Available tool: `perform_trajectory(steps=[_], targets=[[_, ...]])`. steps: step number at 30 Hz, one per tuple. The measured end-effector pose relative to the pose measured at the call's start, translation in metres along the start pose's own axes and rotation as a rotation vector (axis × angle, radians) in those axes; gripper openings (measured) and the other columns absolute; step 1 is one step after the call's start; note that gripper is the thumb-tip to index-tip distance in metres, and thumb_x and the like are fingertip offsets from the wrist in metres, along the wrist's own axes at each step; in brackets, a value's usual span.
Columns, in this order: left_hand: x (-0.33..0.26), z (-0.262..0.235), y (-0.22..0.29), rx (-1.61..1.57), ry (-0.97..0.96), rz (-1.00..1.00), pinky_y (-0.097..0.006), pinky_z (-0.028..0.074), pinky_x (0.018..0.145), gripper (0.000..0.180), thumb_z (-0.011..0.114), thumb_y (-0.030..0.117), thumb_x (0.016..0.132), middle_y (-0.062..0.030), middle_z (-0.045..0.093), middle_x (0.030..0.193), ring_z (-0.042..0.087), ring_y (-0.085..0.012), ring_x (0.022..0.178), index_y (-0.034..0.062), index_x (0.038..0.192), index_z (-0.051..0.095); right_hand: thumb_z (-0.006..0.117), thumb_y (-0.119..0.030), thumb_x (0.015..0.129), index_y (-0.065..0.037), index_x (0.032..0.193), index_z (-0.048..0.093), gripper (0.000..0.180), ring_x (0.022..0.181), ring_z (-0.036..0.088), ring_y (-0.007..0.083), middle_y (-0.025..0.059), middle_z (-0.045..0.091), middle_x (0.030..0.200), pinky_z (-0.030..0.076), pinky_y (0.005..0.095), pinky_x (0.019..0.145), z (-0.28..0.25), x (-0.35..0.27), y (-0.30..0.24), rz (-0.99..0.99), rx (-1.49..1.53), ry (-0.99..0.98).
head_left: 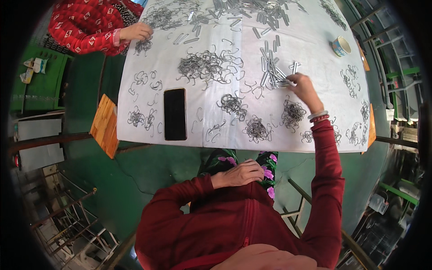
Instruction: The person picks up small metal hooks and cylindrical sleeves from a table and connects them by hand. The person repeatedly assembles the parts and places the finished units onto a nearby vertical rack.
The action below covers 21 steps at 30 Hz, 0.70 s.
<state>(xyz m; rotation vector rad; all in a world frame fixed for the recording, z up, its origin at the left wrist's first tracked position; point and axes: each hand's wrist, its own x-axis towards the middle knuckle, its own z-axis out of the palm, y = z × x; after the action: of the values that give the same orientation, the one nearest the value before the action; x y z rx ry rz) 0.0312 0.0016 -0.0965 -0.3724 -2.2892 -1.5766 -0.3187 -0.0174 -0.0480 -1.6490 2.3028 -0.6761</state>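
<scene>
My right hand (304, 90) reaches over the white-covered table to a loose pile of small silver metal bars (272, 67). Its thumb and fingers pinch together at the pile's right edge, on a metal bar partly hidden by the fingertips. My left hand (240, 173) lies low over my lap, below the table edge, with its fingers curled in; whatever may be inside is hidden. Bent wire hooks lie in tangled heaps near my right hand: one heap (293, 113) just below it, another heap (257, 129) nearer the edge, and a larger heap (202, 66) to the left.
A black phone (175, 114) lies at the left front of the table (216, 140). A paper cup (341, 46) stands at the right. More metal bars (270, 15) cover the far side. Another person's hand (136, 31) rests by wire hooks at far left. Wooden stools (104, 126) flank the table.
</scene>
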Motion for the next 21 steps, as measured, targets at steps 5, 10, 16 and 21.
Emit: perform_trajectory(steps=[5, 10, 16, 21], targets=[[-0.002, -0.003, 0.009, 0.002, 0.017, 0.032, -0.035, 0.044, 0.08, 0.011, 0.063, 0.01, 0.079, -0.006, 0.058, 0.092, 0.056, -0.0225, 0.088, 0.0049, 0.088, 0.059, 0.061, -0.003, 0.07, 0.002, 0.088, 0.062, 0.018, 0.078, 0.059, 0.0375, 0.022, 0.061, 0.079, 0.048, 0.0421, 0.072, 0.027, -0.005, -0.012, -0.028, -0.093, 0.075], [0.008, -0.008, 0.027, -0.015, 0.073, 0.071, -0.035, 0.045, 0.079, 0.012, 0.064, 0.007, 0.078, -0.0071, 0.058, 0.092, 0.057, -0.0241, 0.089, 0.0038, 0.087, 0.059, 0.063, -0.005, 0.069, 0.004, 0.086, 0.063, 0.019, 0.076, 0.06, 0.0397, 0.0246, 0.062, 0.079, 0.048, 0.041, 0.069, 0.017, -0.007, -0.032, 0.055, -0.001, 0.033], [0.022, -0.007, 0.044, -0.018, 0.215, 0.079, -0.035, 0.047, 0.073, 0.013, 0.065, 0.003, 0.074, -0.0063, 0.061, 0.087, 0.06, -0.0246, 0.084, 0.0028, 0.085, 0.058, 0.063, -0.004, 0.069, 0.004, 0.086, 0.063, 0.019, 0.062, 0.061, 0.0202, 0.0145, 0.063, 0.07, 0.049, 0.0304, 0.061, 0.008, -0.046, -0.082, 0.162, 0.306, 0.28], [0.026, -0.004, 0.052, -0.066, 0.305, -0.017, -0.033, 0.048, 0.071, 0.013, 0.067, 0.002, 0.075, -0.0076, 0.062, 0.087, 0.061, -0.0215, 0.082, 0.0028, 0.085, 0.059, 0.059, 0.0, 0.079, 0.003, 0.089, 0.058, 0.011, 0.059, 0.054, 0.0099, 0.0039, 0.058, 0.072, 0.046, 0.022, 0.052, 0.033, -0.089, -0.088, 0.268, 0.977, 0.306]])
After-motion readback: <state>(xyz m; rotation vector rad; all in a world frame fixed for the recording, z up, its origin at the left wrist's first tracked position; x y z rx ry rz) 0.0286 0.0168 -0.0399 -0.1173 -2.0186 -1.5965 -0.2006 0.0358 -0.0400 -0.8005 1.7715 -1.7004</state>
